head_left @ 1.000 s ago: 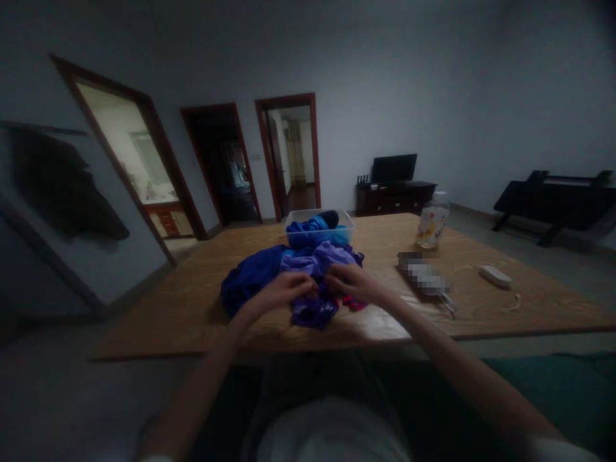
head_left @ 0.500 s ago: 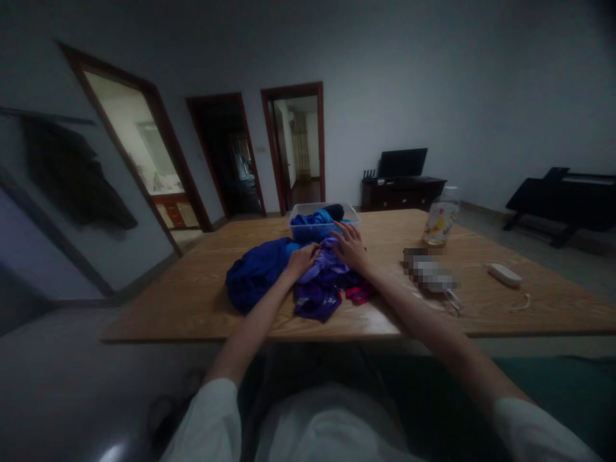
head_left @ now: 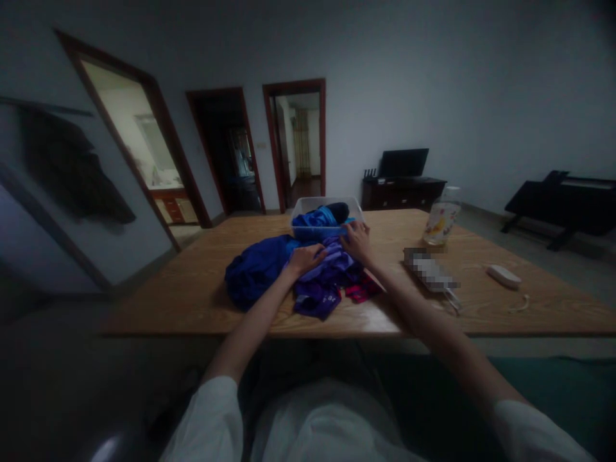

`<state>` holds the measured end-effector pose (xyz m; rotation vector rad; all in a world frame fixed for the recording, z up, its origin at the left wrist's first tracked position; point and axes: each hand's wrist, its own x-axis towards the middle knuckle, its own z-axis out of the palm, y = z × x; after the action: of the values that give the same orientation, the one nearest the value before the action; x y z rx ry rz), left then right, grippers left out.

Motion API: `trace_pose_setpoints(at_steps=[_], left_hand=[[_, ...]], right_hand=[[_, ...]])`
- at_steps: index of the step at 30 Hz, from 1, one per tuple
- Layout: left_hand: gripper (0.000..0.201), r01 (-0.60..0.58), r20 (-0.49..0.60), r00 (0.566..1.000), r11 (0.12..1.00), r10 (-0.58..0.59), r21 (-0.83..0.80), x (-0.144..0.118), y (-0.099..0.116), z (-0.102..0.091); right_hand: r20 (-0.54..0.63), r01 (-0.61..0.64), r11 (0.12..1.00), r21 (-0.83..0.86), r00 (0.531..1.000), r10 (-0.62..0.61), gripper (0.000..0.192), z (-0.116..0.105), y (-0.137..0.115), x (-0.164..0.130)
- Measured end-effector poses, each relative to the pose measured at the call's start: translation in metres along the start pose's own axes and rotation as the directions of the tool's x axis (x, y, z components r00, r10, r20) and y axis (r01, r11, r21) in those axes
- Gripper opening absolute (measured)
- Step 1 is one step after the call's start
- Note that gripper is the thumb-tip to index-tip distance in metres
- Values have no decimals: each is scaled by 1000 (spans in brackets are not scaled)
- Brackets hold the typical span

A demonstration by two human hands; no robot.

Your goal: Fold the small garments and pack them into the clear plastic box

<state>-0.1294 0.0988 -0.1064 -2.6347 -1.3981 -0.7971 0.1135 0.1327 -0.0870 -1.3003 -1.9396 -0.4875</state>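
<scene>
My left hand (head_left: 307,258) rests on a purple garment (head_left: 332,273) with its fingers stretched out. Just beyond it, my right hand (head_left: 357,239) has its fingers bent over the near right corner of a clear plastic box (head_left: 362,215). That box holds blue and dark cloth (head_left: 320,216). A bundled dark blue garment (head_left: 255,269) lies to the left, partly behind my left forearm. From under the purple cloth shows a red and pink piece of fabric (head_left: 363,289).
On the right of the wooden table (head_left: 192,308) stand a patterned clear bottle (head_left: 440,221), a pixelated object (head_left: 430,269) and a white oblong case (head_left: 504,276) with a cord nearby. Beyond are a TV cabinet (head_left: 403,194) and doorways.
My right hand has moved from above the purple cloth onto the box's corner, its fingers now bent. The box has shifted slightly away and to the right. My left hand stays nearly in place.
</scene>
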Motion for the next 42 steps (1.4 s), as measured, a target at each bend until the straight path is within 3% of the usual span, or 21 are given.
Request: trace_pose_setpoints(at_steps=[10, 14, 22, 36, 42], left_hand=[[47, -54, 33, 998, 997, 52, 60, -1, 13, 7], [52, -87, 18, 996, 990, 86, 107, -2, 17, 8], [42, -133, -17, 990, 975, 138, 177, 1, 19, 11], [42, -81, 28, 997, 979, 77, 185, 2, 21, 14], [44, -79, 51, 996, 974, 70, 212, 3, 23, 13]], right_hand=[[-93, -36, 998, 57, 995, 41, 32, -5, 19, -5], [-116, -29, 997, 77, 993, 38, 31, -4, 20, -9], [-175, 2, 994, 110, 984, 17, 33, -9, 19, -12], [-220, -14, 991, 135, 975, 44, 27, -14, 12, -12], [-239, 193, 969, 151, 959, -154, 22, -22, -5, -19]])
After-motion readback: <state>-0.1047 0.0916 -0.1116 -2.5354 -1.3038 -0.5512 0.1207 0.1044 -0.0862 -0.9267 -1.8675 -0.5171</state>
